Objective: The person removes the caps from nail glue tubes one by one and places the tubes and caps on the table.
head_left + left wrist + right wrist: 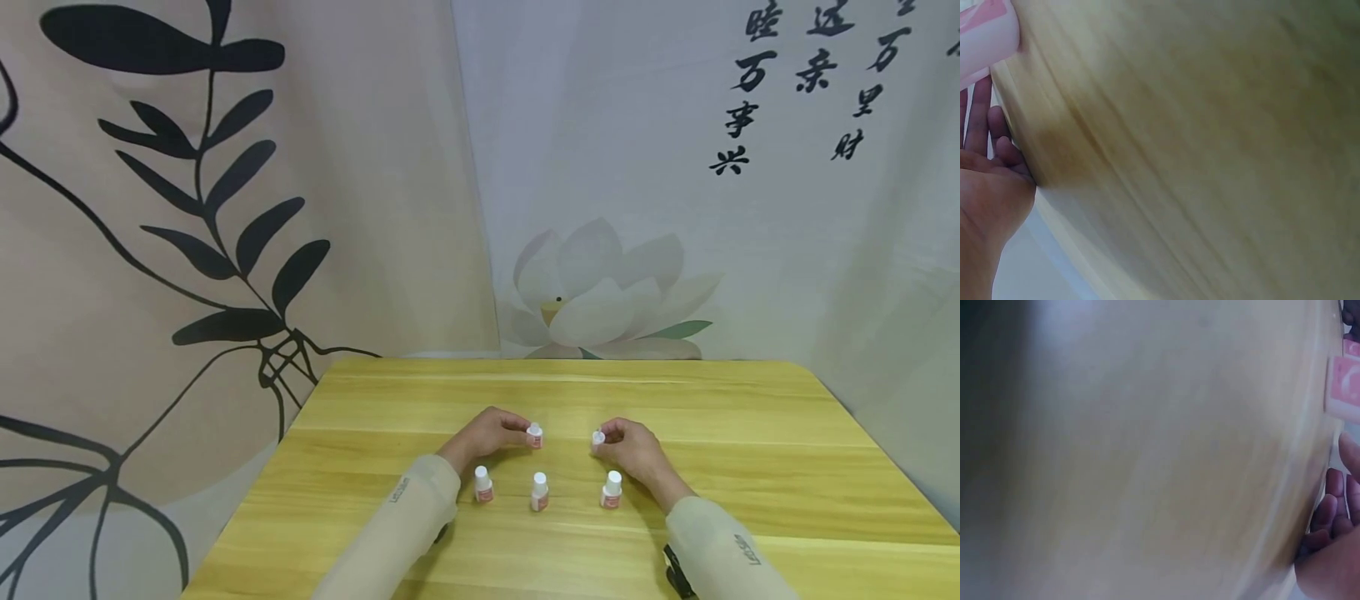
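Note:
In the head view my left hand (487, 435) pinches a small white bottle (534, 437) with a pink label, at the back left of a group. Across from it, my right hand (636, 452) grips a similar bottle (597, 439), partly covered by the fingers. Nearer to me stand three more upright bottles with white caps: a left one (483, 485), a middle one (539, 492) and a right one (611, 490). The left wrist view shows the left palm (991, 200) behind a close bottle (988, 40). At the right wrist view's edge are curled fingers (1329, 512) and a pink-labelled bottle (1344, 387).
A yellow wood-grain table (750, 417) lies under everything. Behind it hangs a cloth backdrop (390, 208) with printed dark leaves, a pale lotus and black characters. The table's far edge runs along the foot of this cloth.

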`<state>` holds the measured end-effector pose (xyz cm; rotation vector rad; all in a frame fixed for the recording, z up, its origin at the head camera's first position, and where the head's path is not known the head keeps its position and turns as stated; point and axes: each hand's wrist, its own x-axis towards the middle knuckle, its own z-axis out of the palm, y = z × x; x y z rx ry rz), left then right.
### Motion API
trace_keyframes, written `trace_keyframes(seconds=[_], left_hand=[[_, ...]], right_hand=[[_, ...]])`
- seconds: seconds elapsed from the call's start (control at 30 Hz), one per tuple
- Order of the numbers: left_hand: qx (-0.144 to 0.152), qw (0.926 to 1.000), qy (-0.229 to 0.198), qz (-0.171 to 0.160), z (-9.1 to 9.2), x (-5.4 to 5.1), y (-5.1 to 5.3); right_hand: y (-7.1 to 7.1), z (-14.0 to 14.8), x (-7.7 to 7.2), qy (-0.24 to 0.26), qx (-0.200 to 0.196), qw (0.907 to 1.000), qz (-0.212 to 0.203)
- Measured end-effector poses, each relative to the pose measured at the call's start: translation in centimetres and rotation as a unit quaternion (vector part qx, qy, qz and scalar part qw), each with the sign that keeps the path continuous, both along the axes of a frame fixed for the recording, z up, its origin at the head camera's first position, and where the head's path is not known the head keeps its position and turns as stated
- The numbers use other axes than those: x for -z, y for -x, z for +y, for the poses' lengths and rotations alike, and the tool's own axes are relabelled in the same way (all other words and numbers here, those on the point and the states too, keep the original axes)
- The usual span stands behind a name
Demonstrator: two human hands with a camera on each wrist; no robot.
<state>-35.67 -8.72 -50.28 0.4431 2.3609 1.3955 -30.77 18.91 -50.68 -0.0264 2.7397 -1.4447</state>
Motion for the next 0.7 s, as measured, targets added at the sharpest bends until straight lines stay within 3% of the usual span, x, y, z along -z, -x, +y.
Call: trace_keyframes(seconds=[0.7], left_hand=[[0.005, 0.9999, 0.01, 0.001, 0.07, -0.08, -0.07]], right_hand=[[0.04, 0.36, 0.11, 0.007, -0.008, 0.9999, -0.002]])
